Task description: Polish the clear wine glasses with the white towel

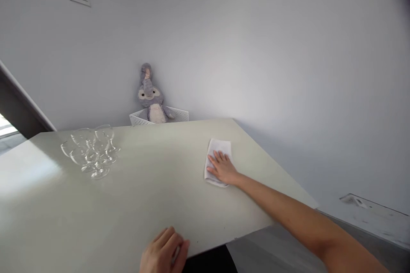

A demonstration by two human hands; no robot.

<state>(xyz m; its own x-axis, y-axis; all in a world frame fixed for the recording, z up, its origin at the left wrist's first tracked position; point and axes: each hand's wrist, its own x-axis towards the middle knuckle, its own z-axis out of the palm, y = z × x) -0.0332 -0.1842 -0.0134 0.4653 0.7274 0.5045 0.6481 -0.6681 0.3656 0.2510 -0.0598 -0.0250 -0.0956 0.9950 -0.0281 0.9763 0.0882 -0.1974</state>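
A folded white cloth (221,147) lies flat on the pale table (144,196), toward its right side. My right hand (222,168) rests palm down on it, fingers spread and stretched out, covering its middle. My left hand (165,249) is at the table's front edge, its fingers loosely curled in and the thumb alongside. Nothing shows in that hand, though its palm side is hidden.
Several clear stemmed glasses (92,151) stand clustered at the table's left back. Behind the far edge, a grey plush toy (153,100) sits in a white perforated basket (180,115) against the wall. A wall-mounted fixture (355,200) shows low on the right.
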